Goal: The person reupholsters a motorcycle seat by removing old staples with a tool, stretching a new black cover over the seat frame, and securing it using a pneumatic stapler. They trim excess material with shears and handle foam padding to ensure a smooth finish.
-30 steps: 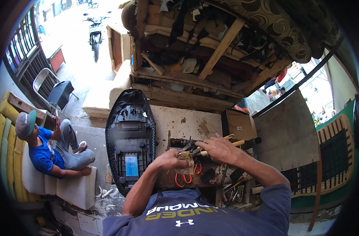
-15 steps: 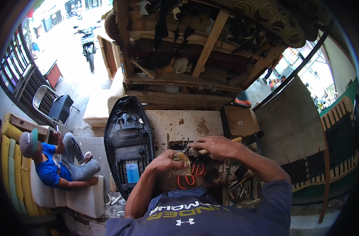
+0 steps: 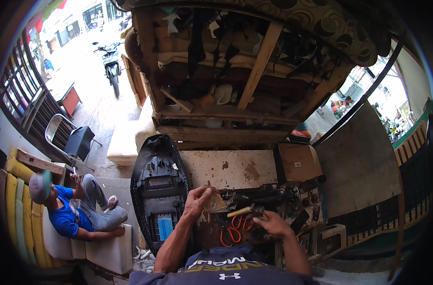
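Note:
My left hand (image 3: 197,202) is closed on a yellowish, see-through pouch or sheet (image 3: 215,203) above the bench, its thumb and fingers pinched at the upper edge. What the piece contains, if anything, cannot be made out. Lower and to the right, my right hand (image 3: 274,224) grips a hammer (image 3: 240,212) with a pale wooden handle, its dark head by my fingers and the handle pointing left. Two looped red handles, like those of scissors (image 3: 231,234), lie on the bench below it. An upturned motorcycle seat (image 3: 152,204) with a black plastic base stands left of my left forearm.
Dark tools (image 3: 259,195) crowd the bench (image 3: 216,164) beyond my hands. A cardboard box (image 3: 299,162) sits at the back right. An upended sofa frame (image 3: 211,114) rises behind. To the left, a person in a blue shirt (image 3: 67,213) sits on cushions.
My right hand has drawn back toward me, away from my left hand, with the hammer now in plain view. My left hand still pinches the yellowish piece. The view has tilted upward.

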Demonstrator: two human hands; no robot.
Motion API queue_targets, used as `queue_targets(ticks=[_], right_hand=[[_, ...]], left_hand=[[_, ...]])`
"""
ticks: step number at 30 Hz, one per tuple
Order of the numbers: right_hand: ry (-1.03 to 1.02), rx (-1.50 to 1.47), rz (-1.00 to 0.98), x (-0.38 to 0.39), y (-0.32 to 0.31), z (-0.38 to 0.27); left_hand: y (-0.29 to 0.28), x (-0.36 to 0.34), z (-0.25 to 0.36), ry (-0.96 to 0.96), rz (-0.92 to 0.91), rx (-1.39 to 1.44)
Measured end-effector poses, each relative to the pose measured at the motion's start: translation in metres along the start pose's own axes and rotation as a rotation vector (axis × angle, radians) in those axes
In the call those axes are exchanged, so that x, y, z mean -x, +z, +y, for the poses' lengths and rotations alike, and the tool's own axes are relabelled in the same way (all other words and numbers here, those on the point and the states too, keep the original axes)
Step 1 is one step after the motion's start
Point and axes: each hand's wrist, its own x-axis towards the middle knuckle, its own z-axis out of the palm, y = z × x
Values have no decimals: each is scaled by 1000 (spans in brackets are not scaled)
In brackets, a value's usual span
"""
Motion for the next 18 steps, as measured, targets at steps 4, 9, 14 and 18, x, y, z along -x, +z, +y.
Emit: queue_targets(ticks=[4, 9, 14, 18], right_hand=[[119, -479, 267, 63, -14, 13], [296, -576, 720, 136, -58, 54], [737, -451, 1037, 174, -77, 54], [963, -380, 1133, 188, -88, 116]], left_hand=[[1, -80, -7, -55, 225, 1], [-27, -249, -42, -24, 216, 237], [-80, -422, -66, 531, -14, -29], [-95, -508, -84, 505, 270, -490]])
